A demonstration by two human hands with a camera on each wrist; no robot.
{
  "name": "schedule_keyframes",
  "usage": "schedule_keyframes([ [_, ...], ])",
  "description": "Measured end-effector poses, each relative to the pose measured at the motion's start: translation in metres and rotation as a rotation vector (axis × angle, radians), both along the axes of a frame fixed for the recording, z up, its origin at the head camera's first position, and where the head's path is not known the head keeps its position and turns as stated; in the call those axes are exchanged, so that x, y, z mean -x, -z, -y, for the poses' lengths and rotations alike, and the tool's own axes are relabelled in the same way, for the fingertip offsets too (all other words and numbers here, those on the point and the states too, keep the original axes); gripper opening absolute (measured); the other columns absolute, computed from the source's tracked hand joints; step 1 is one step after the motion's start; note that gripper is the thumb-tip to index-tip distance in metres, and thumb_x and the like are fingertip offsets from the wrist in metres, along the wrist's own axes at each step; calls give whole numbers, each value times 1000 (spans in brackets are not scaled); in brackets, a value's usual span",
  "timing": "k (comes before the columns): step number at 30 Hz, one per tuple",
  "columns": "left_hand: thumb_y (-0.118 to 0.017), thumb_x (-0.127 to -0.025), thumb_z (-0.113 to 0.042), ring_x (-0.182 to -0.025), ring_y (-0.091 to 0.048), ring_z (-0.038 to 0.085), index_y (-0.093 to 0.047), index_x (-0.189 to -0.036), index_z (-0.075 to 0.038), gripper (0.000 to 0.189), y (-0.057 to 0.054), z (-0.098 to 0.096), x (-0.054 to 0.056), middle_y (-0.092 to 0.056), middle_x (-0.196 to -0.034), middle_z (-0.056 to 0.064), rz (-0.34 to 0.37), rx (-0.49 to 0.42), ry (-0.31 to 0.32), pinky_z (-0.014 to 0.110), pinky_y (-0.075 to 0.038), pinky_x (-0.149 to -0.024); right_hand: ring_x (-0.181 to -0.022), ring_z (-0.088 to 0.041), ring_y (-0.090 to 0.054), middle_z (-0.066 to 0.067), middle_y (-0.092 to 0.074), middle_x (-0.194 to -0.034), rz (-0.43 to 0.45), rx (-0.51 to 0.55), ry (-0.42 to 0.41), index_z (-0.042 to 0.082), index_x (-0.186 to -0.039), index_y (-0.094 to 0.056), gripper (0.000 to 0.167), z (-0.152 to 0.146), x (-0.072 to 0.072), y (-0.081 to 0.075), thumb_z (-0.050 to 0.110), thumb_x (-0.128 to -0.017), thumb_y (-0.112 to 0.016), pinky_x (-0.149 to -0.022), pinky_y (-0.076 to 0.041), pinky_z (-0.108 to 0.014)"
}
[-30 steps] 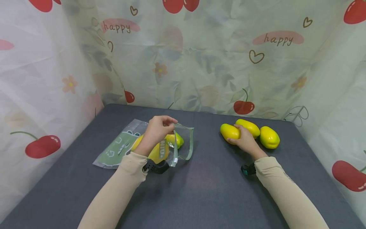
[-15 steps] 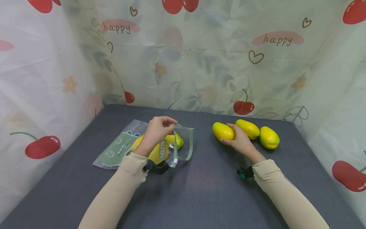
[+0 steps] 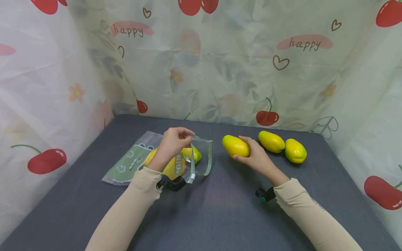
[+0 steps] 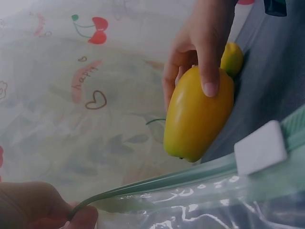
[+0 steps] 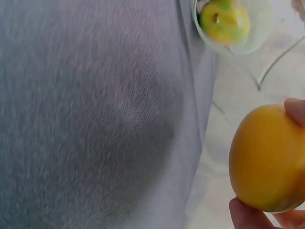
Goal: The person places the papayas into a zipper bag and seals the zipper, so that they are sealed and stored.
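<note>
— Where was the mango [image 3: 235, 146]?

— In the right hand [image 3: 255, 158], lifted just off the bench [image 3: 226, 205], between the bag's mouth and the two mangoes lying at the back right. The grip was clamped on it: thumb on the near side, fingers wrapped round the far side. The left wrist view showed the thumb laid across its yellow skin.

— And the bag [image 3: 138, 158]?

— A clear zip bag with a green print, flat on the bench to the left of the held mango. The left hand [image 3: 172, 143] pinched the upper lip of its mouth [image 3: 202, 155] and held it raised, so the opening faced the mango. That grip was closed on the plastic edge, fingers curled. A white slider [image 4: 259, 148] sat on the zip strip.

— Anything inside?

— At least two yellow-green mangoes [image 3: 192, 153], seen through the plastic, partly hidden by the left wrist.

— What else was about?

— Two loose mangoes [image 3: 271, 141] [image 3: 295, 150] side by side, touching or nearly so, near the back right of the bench. A curtain [image 3: 220, 62] printed with cherries, hearts and "happy" hung behind and on both sides
</note>
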State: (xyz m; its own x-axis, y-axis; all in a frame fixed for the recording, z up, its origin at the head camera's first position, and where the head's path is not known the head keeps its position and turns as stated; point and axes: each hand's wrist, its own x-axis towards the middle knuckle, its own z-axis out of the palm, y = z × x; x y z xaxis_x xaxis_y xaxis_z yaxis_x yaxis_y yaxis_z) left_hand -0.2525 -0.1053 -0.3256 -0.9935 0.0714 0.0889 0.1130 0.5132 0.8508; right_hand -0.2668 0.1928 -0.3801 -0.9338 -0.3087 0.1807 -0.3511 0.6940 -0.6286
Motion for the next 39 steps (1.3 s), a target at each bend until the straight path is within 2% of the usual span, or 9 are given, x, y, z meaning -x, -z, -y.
schedule_keyframes([
  [9, -57, -90, -9, -74, -71, 16, -72, -109, -7, 24, 1, 0, 1, -71, -98, 14, -4, 10, -1, 29, -58, -69, -112, -30, -51, -15, -45, -142, -23, 14, -49, 11, -148, -36, 78, 12, -12, -3, 33, -83, -75, -92, -45, -46],
  [19, -58, -90, -9, -74, -72, 17, -72, -108, -7, 23, 1, -1, 1, -70, -100, 14, 0, 7, -7, 30, -58, -71, -118, -30, -52, -13, -45, -144, -34, 14, -97, 11, -146, -39, 78, 27, -28, -3, 32, -82, -77, -94, -46, -48],
  [32, -57, -90, -8, -74, -71, 17, -73, -107, -8, 23, 2, -1, -1, -70, -96, 8, -13, 11, -9, 30, -58, -72, -113, -26, -54, -11, -48, -140, -18, -8, -150, 10, -145, -41, 75, 41, -39, 7, 31, -82, -76, -91, -48, -45],
  [39, -57, -90, -8, -75, -71, 16, -73, -105, -10, 22, 2, -2, -1, -71, -101, 12, -14, 6, -7, 30, -58, -72, -107, -24, -55, -11, -50, -137, 17, -30, -165, 10, -144, -42, 74, 47, -43, 13, 31, -82, -76, -89, -48, -43],
])
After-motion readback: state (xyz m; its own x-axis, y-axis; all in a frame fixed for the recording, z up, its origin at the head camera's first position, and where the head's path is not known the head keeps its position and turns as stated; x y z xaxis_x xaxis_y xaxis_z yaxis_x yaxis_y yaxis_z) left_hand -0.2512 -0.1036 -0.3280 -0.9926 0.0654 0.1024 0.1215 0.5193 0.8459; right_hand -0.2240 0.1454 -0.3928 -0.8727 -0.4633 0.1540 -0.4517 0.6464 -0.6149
